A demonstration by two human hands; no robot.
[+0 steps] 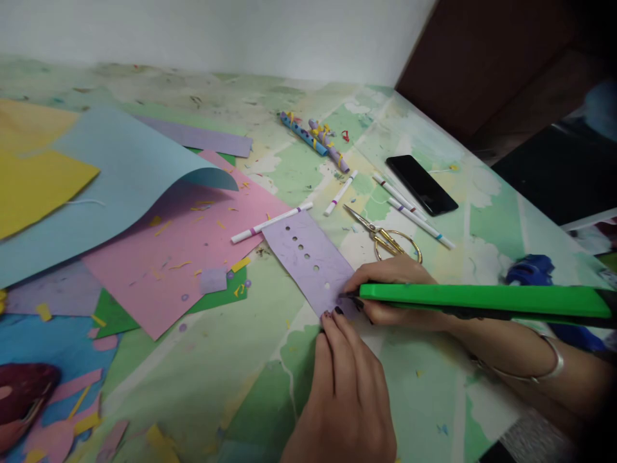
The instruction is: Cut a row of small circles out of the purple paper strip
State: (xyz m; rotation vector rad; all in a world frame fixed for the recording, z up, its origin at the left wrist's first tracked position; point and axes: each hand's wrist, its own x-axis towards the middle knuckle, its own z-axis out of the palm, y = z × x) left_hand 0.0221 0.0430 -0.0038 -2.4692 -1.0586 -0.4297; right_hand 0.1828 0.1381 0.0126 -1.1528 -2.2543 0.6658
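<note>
A strip of lilac paper (308, 251) with a row of several small round holes lies slanted on the patterned tablecloth. My right hand (395, 283) is closed around a long green tool (472, 302). The tool's narrow dark tip meets the near end of the strip, beside the last hole; its exact kind is unclear. Resting flat, my left hand (344, 386) touches the strip's near edge with its fingertips and holds nothing. Gold-handled scissors (380, 236) lie just beyond my right hand. A white marker (272, 222) sits against the strip's far end.
Coloured sheets, including a curled light blue one (120, 173) and a pink one (193, 244), spread across the left. Two decorated paper rolls (315, 141) lie farther back. A black phone (421, 184) and several white markers are at right. Paper scraps litter the tablecloth (216, 366).
</note>
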